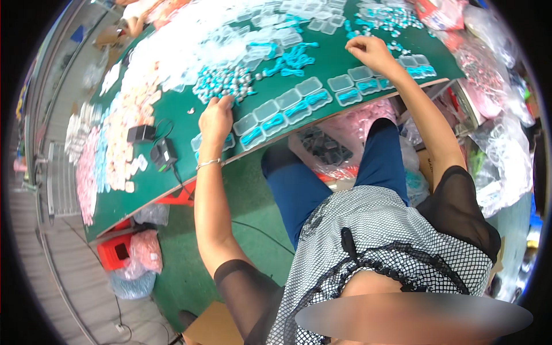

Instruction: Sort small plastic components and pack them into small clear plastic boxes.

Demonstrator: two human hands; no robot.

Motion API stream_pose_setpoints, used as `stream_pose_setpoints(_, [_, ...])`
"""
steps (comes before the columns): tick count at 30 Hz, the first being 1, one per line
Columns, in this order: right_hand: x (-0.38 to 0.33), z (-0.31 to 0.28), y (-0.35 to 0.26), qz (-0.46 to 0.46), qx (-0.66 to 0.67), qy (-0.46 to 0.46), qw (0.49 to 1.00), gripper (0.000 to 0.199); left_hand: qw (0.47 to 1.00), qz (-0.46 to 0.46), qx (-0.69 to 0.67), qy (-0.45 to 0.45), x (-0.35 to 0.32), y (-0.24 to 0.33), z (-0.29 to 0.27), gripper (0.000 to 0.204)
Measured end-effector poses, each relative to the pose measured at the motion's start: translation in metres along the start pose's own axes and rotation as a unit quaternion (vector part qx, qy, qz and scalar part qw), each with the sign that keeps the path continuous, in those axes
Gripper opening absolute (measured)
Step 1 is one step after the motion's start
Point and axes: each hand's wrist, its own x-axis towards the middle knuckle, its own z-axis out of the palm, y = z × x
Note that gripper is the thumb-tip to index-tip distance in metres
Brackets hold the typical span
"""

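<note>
My left hand (pixel 217 122) is at the near edge of a pile of small turquoise and grey pieces (pixel 223 85), its fingertips drawn together. What they hold, if anything, is hidden. Farther right, my right hand (pixel 372 53) hovers above the table with thumb and fingers curled into a pinch; nothing can be made out between them. Along the near table edge runs a row of small clear plastic boxes (pixel 266 109), lids open, several with turquoise cords (pixel 296 110) inside. More open boxes (pixel 360 73) continue the row below my right hand. Loose turquoise cords (pixel 294 60) lie between the hands.
Many clear boxes (pixel 276 35) are heaped at the back of the green table (pixel 167 187). Another turquoise and grey pile (pixel 397 18) is at the far right. Black adapters (pixel 164 153) with a cable and peach-coloured pieces (pixel 123 155) lie left. Plastic bags (pixel 494 144) crowd the right side.
</note>
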Motion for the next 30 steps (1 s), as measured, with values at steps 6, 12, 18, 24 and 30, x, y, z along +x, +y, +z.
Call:
stream_pose_setpoints(6, [0.023, -0.027, 0.053, 0.051, -0.146, 0.027, 0.988, 0.018, 0.998, 0.020, -0.061, 0.005, 0.008, -0.003, -0.010, 0.014])
stream_pose_setpoints(12, [0.026, -0.010, 0.050, 0.090, -0.310, -0.067, 0.944, 0.017, 0.983, -0.079, -0.168, -0.019, 0.006, -0.006, -0.014, 0.013])
stream_pose_setpoints(18, [0.030, 0.008, 0.036, 0.007, -0.427, -0.048, 0.903, 0.016, 0.953, -0.105, -0.284, 0.032, -0.010, -0.018, -0.017, 0.016])
stream_pose_setpoints(24, [0.020, 0.018, -0.002, -0.075, -0.274, -0.054, 0.957, 0.017, 0.912, -0.140, -0.384, 0.035, -0.023, -0.015, -0.031, 0.014])
stream_pose_setpoints(30, [0.006, 0.074, -0.092, -0.273, 0.020, -0.120, 0.954, 0.017, 0.893, -0.158, -0.421, 0.005, -0.058, -0.012, -0.056, 0.011])
